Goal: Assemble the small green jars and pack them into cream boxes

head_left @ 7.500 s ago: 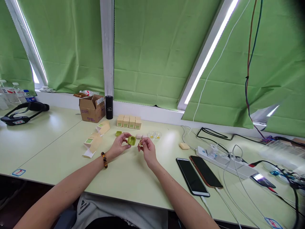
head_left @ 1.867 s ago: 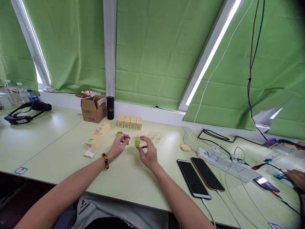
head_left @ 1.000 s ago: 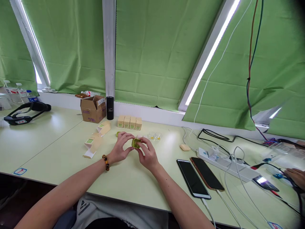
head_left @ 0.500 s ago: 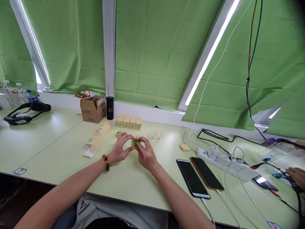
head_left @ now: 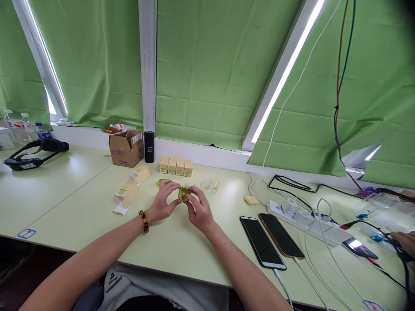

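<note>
A small green square cup (head_left: 183, 193) is held between my two hands above the table, its hollow side facing me. My left hand (head_left: 164, 202) grips its left edge between thumb and fingers. From the right, my right hand (head_left: 199, 210) pinches it, one finger reaching into the hollow. Behind my left fingers lies another green piece (head_left: 160, 182), partly hidden. Two small clear cups (head_left: 210, 185) with yellow at the bottom stand beyond my right hand. Left of my hands lie two opened cardboard boxes, one nearer (head_left: 126, 195) and one farther (head_left: 141, 174).
Several small closed boxes (head_left: 176, 166) stand in a row behind. A brown carton (head_left: 126, 149) and a black cylinder (head_left: 149, 147) are at back left. On the right lie two phones (head_left: 263, 242), a power strip (head_left: 308, 222) and loose cables. Another person's hand (head_left: 405, 242) shows at the right edge.
The green cup has tilted very slightly in my fingers; both hands keep nearly the same place and grip. The other person's hand has shifted a little at the right edge.
</note>
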